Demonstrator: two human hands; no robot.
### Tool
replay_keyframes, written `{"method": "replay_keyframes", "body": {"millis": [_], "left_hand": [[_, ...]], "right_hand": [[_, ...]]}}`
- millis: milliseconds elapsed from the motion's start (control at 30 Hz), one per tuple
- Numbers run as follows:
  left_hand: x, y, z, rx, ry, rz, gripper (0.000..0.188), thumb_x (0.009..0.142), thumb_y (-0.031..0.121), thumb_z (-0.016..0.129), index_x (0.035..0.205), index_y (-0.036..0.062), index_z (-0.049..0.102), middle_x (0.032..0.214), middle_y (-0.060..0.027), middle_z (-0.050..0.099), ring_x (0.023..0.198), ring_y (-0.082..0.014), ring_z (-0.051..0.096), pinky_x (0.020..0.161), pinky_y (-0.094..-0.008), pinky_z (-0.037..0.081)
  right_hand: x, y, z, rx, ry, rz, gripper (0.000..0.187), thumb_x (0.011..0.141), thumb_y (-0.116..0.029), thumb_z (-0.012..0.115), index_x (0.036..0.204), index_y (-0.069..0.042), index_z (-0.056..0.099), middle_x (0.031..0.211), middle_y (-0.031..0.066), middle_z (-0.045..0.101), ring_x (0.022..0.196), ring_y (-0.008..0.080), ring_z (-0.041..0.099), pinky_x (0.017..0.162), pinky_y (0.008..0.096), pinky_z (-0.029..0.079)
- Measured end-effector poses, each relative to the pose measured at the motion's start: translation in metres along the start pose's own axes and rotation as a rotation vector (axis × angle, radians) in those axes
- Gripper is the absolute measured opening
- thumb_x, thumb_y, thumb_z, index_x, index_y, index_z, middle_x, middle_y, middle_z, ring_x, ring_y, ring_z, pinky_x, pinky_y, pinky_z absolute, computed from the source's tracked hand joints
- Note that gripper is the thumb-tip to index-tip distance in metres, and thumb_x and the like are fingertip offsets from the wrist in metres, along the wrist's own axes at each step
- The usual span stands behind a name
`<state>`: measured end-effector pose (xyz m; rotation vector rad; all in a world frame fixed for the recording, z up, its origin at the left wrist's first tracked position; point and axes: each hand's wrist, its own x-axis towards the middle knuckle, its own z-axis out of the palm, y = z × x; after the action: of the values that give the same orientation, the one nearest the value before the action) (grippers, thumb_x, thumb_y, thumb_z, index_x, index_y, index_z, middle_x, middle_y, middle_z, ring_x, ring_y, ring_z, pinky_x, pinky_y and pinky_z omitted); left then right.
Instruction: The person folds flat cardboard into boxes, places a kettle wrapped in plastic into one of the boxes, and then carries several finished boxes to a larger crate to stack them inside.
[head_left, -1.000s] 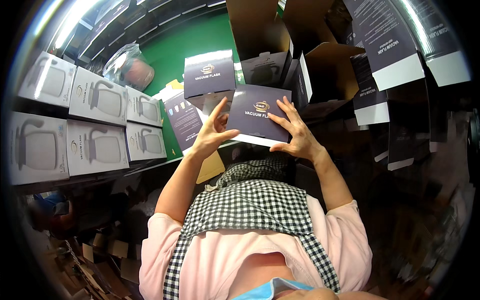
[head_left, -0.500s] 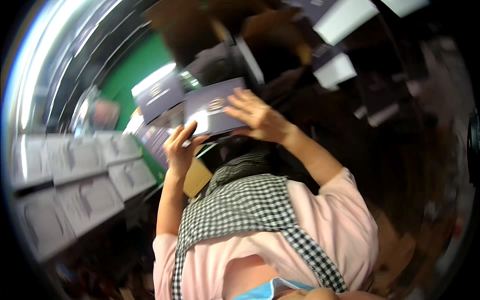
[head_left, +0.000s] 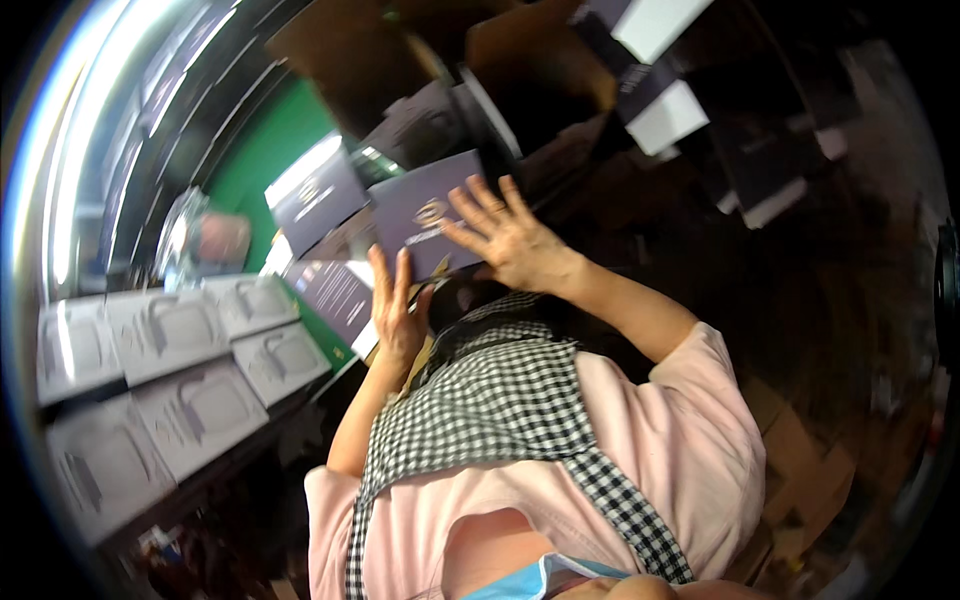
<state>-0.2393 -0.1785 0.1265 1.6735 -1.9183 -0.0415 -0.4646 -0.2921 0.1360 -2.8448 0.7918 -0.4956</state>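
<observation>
A dark purple box (head_left: 410, 200) with a gold emblem lies in front of me, tilted a little. Along its right side my right hand (head_left: 515, 240) has its fingers spread, the fingertips over the box's face. My left hand (head_left: 398, 320) is at the near left corner, fingers stretched out and thumb apart, the tips against the box. Left of it stands a similar purple box (head_left: 318, 190) with a glossy top. Below that lies a purple printed box (head_left: 335, 300), partly behind my left hand. The undersides of the fingers are hidden.
White boxes with a pictured appliance (head_left: 165, 330) stand in rows at the left. A plastic-wrapped bundle (head_left: 215, 240) sits beyond them near a green surface (head_left: 270, 145). Open brown cartons (head_left: 345, 45) stand at the back. More purple and white boxes (head_left: 665, 115) lie at the right.
My left hand has opened from its grip on the box's edge, fingers now stretched along it. My right hand has spread its fingers wider. The box has shifted slightly.
</observation>
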Motion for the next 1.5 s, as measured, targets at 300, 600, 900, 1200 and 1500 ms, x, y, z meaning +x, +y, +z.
{"method": "replay_keyframes", "body": {"millis": [300,600,900,1200,1500], "left_hand": [[0.001,-0.003,-0.014,0.113,-0.011,-0.016,0.058,0.086,0.021,0.072,0.14,0.014,0.052,0.152,-0.0239,0.033,0.14,-0.0427,0.033,0.114,-0.0497,0.03],[0.045,0.018,-0.028,-0.008,-0.165,0.304,0.025,0.072,0.011,0.079,0.093,0.0075,0.066,0.102,-0.0073,0.06,0.097,-0.027,0.057,0.086,-0.0391,0.046],[0.049,-0.007,-0.01,-0.221,0.221,-0.354,0.044,0.085,0.022,0.077,0.114,-0.0027,0.056,0.104,-0.0153,0.063,0.094,-0.0225,0.062,0.082,-0.0352,0.051],[0.039,-0.027,0.015,-0.605,-0.051,-0.66,0.051,0.091,0.039,0.068,0.114,-0.0052,0.056,0.106,-0.0249,0.066,0.097,-0.0331,0.066,0.083,-0.0398,0.051],[0.039,-0.024,0.011,-0.741,-0.164,-0.759,0.055,0.095,0.043,0.063,0.129,0.0018,0.051,0.113,-0.0137,0.065,0.102,-0.0199,0.062,0.088,-0.0343,0.05]], "right_hand": [[-0.006,-0.021,0.02,0.214,0.335,-0.058,0.047,0.084,-0.019,0.07,0.129,-0.015,0.058,0.146,0.0131,0.041,0.144,0.0352,0.027,0.113,0.0714,0.007],[-0.015,-0.041,0.048,0.39,0.672,-0.127,0.006,0.083,-0.015,0.073,0.086,-0.02,0.073,0.109,0.0014,0.059,0.122,0.0249,0.056,0.116,0.0636,0.023],[-0.009,-0.05,0.045,0.152,0.56,-0.02,0.034,0.086,-0.012,0.068,0.119,-0.021,0.069,0.117,0.0061,0.056,0.122,0.0254,0.054,0.114,0.0596,0.026],[-0.012,-0.045,0.051,0.15,0.556,-0.036,0.027,0.084,-0.019,0.071,0.11,-0.018,0.074,0.119,0.0022,0.062,0.119,0.0228,0.055,0.114,0.0547,0.027],[-0.007,-0.048,0.043,0.2,0.572,0.002,0.026,0.078,-0.021,0.077,0.103,-0.019,0.076,0.112,-0.0011,0.065,0.112,0.0185,0.058,0.112,0.0497,0.03]]}}
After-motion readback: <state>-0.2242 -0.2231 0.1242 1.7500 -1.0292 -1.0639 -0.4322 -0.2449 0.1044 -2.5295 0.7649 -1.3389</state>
